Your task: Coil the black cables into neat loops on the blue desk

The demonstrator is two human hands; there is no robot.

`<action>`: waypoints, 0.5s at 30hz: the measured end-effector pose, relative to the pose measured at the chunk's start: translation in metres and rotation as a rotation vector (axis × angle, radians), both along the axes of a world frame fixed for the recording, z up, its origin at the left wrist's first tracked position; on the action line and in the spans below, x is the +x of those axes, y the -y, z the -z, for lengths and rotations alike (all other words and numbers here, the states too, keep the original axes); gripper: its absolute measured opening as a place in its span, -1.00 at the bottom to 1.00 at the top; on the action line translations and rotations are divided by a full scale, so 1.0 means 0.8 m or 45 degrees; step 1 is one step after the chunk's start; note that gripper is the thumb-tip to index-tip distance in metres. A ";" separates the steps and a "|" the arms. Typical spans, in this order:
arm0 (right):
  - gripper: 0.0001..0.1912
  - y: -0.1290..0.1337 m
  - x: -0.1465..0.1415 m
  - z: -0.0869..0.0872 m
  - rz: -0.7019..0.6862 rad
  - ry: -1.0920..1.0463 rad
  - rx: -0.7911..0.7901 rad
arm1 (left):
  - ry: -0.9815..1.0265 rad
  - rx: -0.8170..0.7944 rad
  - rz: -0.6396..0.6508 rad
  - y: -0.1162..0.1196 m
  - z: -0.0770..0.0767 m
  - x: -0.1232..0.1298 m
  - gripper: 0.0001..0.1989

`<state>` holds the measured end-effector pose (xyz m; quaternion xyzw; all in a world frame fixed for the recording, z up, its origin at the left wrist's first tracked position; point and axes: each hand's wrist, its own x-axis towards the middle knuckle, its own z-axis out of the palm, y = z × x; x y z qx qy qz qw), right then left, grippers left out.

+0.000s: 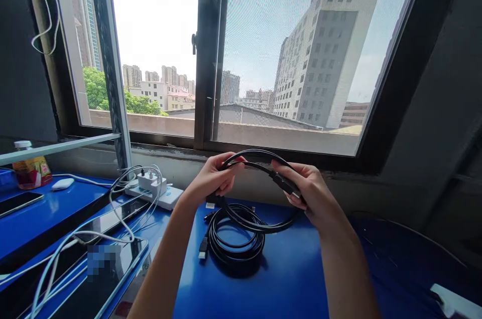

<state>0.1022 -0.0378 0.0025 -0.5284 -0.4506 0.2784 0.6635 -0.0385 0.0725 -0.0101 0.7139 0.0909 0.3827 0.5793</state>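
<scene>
Both my hands are raised above a blue table (286,279), gripping a black cable (259,155). My left hand (213,181) pinches a loop of it near the top. My right hand (311,191) grips the cable by its black connector end. The cable arcs between the hands and hangs down in a loop. Below it lies a coiled bundle of black cable (235,238) on the table, with a plug end sticking out at its left.
A white power strip (154,191) with chargers and white cables (94,238) is at the left, over phones (109,269) lying flat. A bottle (30,166) and white mouse (62,184) stand far left. A window (286,58) is straight ahead.
</scene>
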 end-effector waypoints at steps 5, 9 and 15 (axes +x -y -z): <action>-0.46 -0.004 0.000 0.005 0.073 0.211 0.031 | -0.039 0.015 0.099 -0.004 0.003 0.000 -0.48; -0.28 -0.018 -0.001 0.016 0.395 0.442 0.293 | -0.094 0.006 0.082 -0.007 0.003 -0.001 -0.47; -0.61 -0.038 0.000 0.028 0.405 0.650 0.434 | -0.384 0.013 -0.088 -0.021 0.009 -0.005 -0.52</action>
